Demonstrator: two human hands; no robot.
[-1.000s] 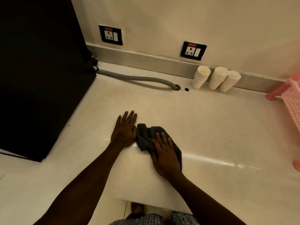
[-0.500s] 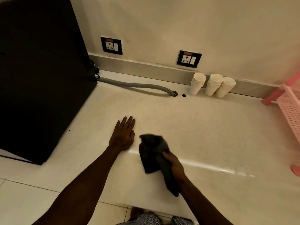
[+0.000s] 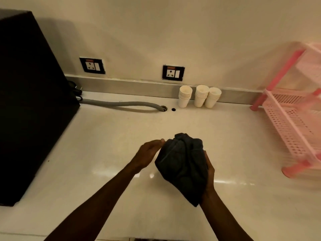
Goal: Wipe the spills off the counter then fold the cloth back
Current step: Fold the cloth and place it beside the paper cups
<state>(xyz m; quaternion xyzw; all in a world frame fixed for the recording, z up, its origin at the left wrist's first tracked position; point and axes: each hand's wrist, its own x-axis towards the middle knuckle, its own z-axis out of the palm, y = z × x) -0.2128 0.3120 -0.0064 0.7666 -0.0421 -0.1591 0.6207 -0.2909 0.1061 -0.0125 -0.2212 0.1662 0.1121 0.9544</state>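
Note:
A dark grey cloth [image 3: 182, 164] hangs bunched up in the air above the white counter [image 3: 107, 150]. My right hand [image 3: 209, 173] grips it from the right side and from below, mostly hidden behind the fabric. My left hand [image 3: 147, 154] is raised off the counter at the cloth's left edge, fingers together and curved, their tips touching its upper left corner. I cannot see any spill on the counter near the hands.
A big black appliance [image 3: 29, 101] fills the left side. A grey hose [image 3: 121, 103] runs along the back to a hole. Three stacks of white paper cups [image 3: 199, 96] stand by the wall. A pink plastic rack [image 3: 295, 119] stands at the right.
My right hand has lifted the cloth off the counter and bunched it up. My left hand has left the counter surface and come up to the cloth's left side.

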